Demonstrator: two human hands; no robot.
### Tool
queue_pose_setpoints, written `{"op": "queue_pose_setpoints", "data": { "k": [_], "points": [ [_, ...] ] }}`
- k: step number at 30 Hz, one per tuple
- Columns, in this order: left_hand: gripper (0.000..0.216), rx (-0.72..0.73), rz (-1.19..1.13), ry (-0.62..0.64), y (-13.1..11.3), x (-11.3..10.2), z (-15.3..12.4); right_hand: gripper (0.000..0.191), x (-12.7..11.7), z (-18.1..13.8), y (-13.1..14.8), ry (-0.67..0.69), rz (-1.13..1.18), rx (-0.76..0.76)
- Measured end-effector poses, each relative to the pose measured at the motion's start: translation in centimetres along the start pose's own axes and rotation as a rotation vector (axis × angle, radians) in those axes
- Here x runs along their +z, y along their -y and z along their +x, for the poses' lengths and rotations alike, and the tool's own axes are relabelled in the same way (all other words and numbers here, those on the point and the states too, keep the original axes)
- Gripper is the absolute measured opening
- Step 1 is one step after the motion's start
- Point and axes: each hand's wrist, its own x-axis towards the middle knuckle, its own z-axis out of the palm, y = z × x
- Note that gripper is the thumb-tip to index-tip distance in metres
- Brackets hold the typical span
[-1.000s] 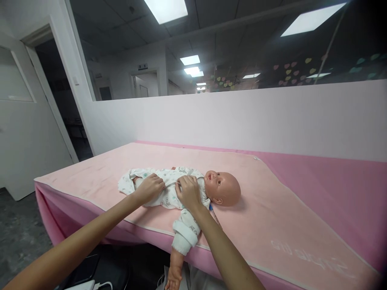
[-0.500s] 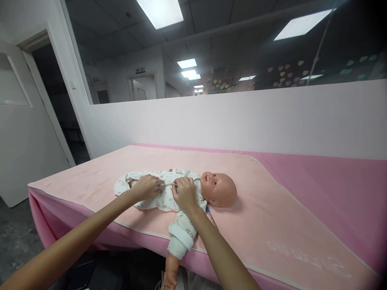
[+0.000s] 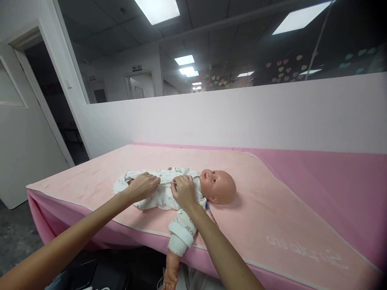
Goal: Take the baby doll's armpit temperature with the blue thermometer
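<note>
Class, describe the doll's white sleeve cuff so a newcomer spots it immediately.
Find the pink-covered table, then the doll lying on it. Follow its near arm to the table's front edge. The bulky cuff there is plain white, unlike the printed sleeve.

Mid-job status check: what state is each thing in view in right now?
Left hand: closed, apparently on the white tie
Right hand: fingers closed, apparently on the white tie
White tie: stretched between both hands
Doll: lying on its back, dressed
Near sleeve: cuff turned back
Pink mat: spread out
Door: open
Ceiling light: lit
</note>
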Motion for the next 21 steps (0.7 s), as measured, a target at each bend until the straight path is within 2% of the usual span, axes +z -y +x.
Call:
{"op": "queue_pose_setpoints", "data": {
  "k": [3,6,8,11,14,18,21],
  "points": [
    [0.013,-0.045,-0.055,0.040,0.6,-0.7,0.1,0.010,-0.3,0.2,0.0,0.012,-0.020,-0.025],
    [0.020,-0.069,-0.232,0.055,0.9,-1.7,0.5,0.011,-1.6,0.6,0.5,0.016,-0.081,-0.071],
    [0.026,-0.055,-0.396,-0.020,0.5,-2.4,1.3,0.011,-3.3,0.5,1.2,-0.008,-0.108,-0.043],
    [0.026,-0.070,-0.587,-0.151,-0.7,-2.5,3.5,0.013,-6.3,-1.3,2.3,-0.067,-0.109,0.092],
    [0.026,-0.056,-0.745,-0.125,-1.8,-1.1,6.7,0.018,-9.2,-5.2,2.3,-0.120,-0.178,0.256],
    [0.039,-0.027,-1.094,0.070,-2.5,2.4,10.1,0.033,-11.5,-11.3,0.7,-0.049,-0.495,0.472],
    [0.050,-0.126,-1.310,0.045,-2.7,4.2,10.8,0.041,-11.8,-14.0,-0.1,0.029,-0.583,0.531]
  ]
}}
